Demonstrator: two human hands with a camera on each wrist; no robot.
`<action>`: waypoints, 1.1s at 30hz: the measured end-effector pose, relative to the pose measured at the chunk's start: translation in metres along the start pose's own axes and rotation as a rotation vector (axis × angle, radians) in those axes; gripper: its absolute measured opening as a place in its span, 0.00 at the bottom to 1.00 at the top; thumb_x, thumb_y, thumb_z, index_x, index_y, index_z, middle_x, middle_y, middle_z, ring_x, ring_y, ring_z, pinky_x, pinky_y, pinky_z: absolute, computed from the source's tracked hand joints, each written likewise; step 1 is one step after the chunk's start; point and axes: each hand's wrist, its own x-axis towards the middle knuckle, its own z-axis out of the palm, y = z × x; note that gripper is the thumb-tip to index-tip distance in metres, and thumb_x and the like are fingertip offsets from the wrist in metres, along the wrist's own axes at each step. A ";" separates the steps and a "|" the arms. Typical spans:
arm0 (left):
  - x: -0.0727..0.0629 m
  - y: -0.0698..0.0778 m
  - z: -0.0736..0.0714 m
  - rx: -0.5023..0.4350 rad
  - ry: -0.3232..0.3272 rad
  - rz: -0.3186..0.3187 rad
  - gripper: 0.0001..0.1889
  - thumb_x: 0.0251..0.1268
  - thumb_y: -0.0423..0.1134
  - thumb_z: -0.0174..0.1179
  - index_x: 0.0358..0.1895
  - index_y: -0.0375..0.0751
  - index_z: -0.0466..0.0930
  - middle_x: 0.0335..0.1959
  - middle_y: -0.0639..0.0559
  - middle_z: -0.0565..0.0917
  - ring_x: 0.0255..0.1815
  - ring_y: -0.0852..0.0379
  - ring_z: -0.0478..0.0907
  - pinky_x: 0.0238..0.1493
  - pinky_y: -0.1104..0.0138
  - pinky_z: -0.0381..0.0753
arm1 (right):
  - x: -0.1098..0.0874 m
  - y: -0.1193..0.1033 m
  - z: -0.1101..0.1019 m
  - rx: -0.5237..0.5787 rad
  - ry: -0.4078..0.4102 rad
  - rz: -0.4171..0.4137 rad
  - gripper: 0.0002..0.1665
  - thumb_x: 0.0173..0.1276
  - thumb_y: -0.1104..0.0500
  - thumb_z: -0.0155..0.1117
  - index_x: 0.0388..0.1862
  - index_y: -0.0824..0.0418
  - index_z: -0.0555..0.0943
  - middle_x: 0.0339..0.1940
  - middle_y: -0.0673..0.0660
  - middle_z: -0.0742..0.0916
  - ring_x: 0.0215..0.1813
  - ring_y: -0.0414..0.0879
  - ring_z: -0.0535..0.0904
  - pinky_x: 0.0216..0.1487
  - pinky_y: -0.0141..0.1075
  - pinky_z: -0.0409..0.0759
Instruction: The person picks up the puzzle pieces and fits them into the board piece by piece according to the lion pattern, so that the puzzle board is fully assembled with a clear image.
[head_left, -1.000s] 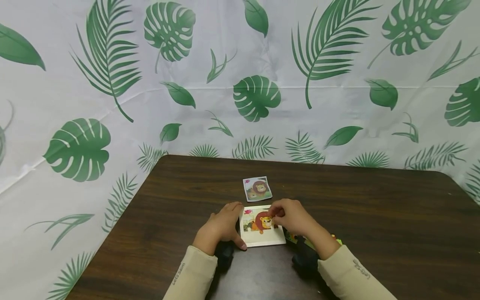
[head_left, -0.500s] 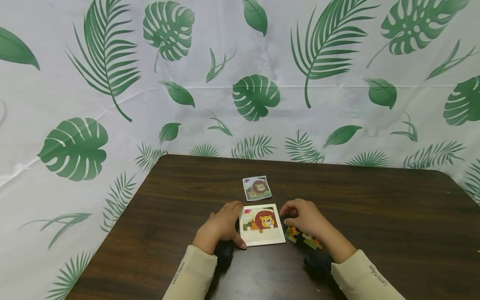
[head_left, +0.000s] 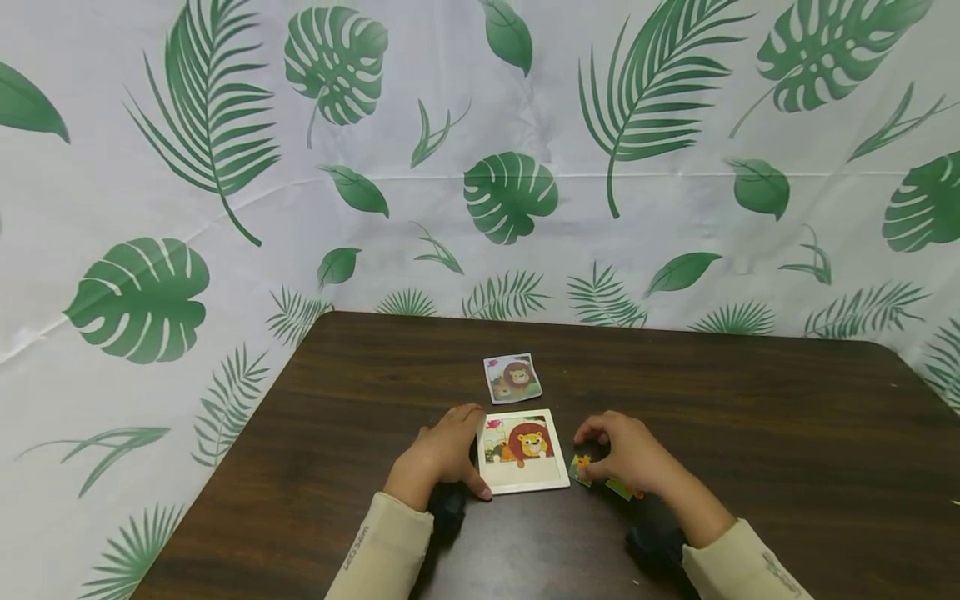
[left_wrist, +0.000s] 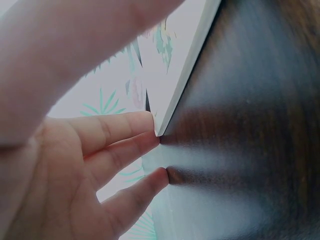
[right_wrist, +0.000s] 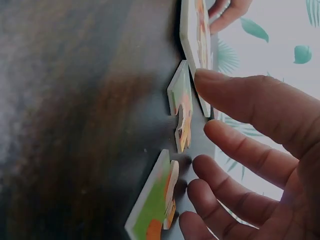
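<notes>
A square wooden jigsaw puzzle board (head_left: 523, 480) with a white frame lies in front of me, lion pieces filling its upper part and a bare strip along the bottom. My left hand (head_left: 437, 454) holds it at the left side, fingers at the far corner and thumb at the near one. Right of the board, my right hand (head_left: 632, 454) hovers with fingers spread around a loose puzzle piece (right_wrist: 179, 97). In the right wrist view, the thumb tip is close beside that piece. Another green and orange puzzle piece (right_wrist: 154, 192) lies nearer me, partly under the hand in the head view.
A printed lion picture card (head_left: 513, 379) lies just behind the board. The dark wooden table (head_left: 720, 392) reaches back to a white leaf-patterned cloth (head_left: 420, 208). Black devices sit at both wrists, low over the tabletop.
My right hand has left the board's upper right, where the lion's mane now shows uncovered, and moved right and nearer me to the loose pieces. My left hand stays put.
</notes>
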 end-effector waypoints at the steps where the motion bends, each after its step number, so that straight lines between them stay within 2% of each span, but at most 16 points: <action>1: 0.000 0.000 0.000 0.000 0.000 0.000 0.54 0.26 0.49 0.80 0.65 0.37 0.63 0.66 0.44 0.62 0.68 0.45 0.55 0.54 0.34 0.56 | -0.001 0.001 0.000 -0.001 0.002 -0.004 0.20 0.39 0.57 0.80 0.33 0.54 0.81 0.35 0.50 0.79 0.40 0.49 0.75 0.42 0.45 0.73; 12: -0.001 0.001 0.000 -0.006 -0.007 -0.010 0.54 0.27 0.50 0.79 0.65 0.37 0.62 0.67 0.44 0.61 0.68 0.45 0.54 0.54 0.33 0.55 | -0.007 0.003 0.005 0.000 0.023 0.016 0.25 0.34 0.52 0.82 0.33 0.53 0.79 0.37 0.51 0.77 0.42 0.50 0.75 0.44 0.48 0.73; 19: -0.001 0.001 0.000 0.004 -0.009 -0.009 0.54 0.27 0.50 0.79 0.65 0.37 0.63 0.66 0.44 0.62 0.68 0.46 0.55 0.54 0.33 0.56 | -0.009 0.002 0.007 -0.024 0.073 0.011 0.29 0.30 0.53 0.83 0.32 0.55 0.78 0.34 0.51 0.76 0.39 0.47 0.73 0.42 0.45 0.71; 33: -0.001 0.002 0.000 0.003 -0.006 -0.015 0.54 0.26 0.50 0.79 0.65 0.37 0.63 0.66 0.44 0.62 0.67 0.45 0.56 0.54 0.34 0.56 | -0.011 0.000 0.010 -0.060 0.121 0.041 0.28 0.28 0.54 0.84 0.28 0.57 0.77 0.33 0.51 0.76 0.38 0.49 0.73 0.43 0.45 0.71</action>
